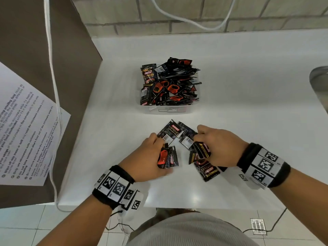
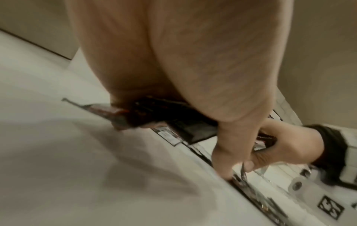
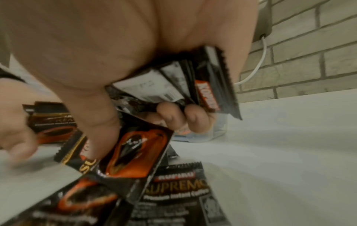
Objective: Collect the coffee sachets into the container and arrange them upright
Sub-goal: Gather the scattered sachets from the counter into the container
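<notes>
The left hand point(image 1: 150, 153) curls round a small bunch of coffee sachets point(image 1: 168, 157) so they stay together. More lie flat on the counter point(image 1: 248, 121) between the hands. The right hand point(image 1: 218, 146) grips its own bunch. The full container point(image 1: 170, 110) waits just behind.

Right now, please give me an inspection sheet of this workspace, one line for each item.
Surface: white counter, bare around the things.
Job's things: clear container holds many sachets, jumbled, not neatly upright; loose sachets lie flat before it.
Clutter: printed notice on the brown panel at left.
Grips: left hand holds a few sachets; right hand holds a bundle.
Cables: white cable hangs at left; another loops on the brick wall.
Surroundings: metal sink at right; floor drain.
</notes>
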`<control>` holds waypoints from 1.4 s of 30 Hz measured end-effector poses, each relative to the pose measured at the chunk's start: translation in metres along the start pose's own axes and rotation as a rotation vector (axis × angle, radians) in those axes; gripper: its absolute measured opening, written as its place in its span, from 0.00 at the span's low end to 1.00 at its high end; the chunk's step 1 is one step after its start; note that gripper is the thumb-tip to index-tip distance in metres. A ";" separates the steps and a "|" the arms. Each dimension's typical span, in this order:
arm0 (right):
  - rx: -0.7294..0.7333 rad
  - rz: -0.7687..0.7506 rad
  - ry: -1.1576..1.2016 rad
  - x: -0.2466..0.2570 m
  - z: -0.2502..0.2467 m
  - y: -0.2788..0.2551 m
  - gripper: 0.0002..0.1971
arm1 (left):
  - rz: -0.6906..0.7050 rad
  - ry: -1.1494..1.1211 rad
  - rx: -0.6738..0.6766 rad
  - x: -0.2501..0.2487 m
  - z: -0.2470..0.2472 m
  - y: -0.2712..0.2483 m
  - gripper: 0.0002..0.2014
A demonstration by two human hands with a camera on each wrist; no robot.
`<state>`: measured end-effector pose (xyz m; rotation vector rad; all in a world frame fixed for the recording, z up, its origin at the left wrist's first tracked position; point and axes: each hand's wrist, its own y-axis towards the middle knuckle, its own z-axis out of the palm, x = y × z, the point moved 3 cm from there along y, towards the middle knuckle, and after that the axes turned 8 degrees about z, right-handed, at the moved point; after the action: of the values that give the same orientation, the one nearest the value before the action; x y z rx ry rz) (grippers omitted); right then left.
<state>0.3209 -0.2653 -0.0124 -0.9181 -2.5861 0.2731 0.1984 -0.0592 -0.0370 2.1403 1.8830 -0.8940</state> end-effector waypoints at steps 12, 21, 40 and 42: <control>-0.055 0.021 1.032 0.047 -0.037 0.028 0.25 | -0.119 -1.200 -0.241 -0.022 -0.032 -0.007 0.30; -0.121 -0.068 1.017 0.094 -0.029 0.052 0.35 | -0.292 -1.594 -0.664 -0.022 -0.032 0.009 0.31; -0.153 -0.123 0.817 0.095 -0.028 0.056 0.49 | -0.104 -1.858 -0.284 -0.037 -0.030 0.007 0.26; -0.173 -0.138 0.797 0.098 -0.026 0.056 0.50 | -0.112 -1.830 -0.266 -0.038 -0.030 0.009 0.21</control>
<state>0.2938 -0.1583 0.0226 -0.7010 -1.9240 -0.3071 0.2156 -0.0783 0.0049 0.3561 0.8901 -1.5577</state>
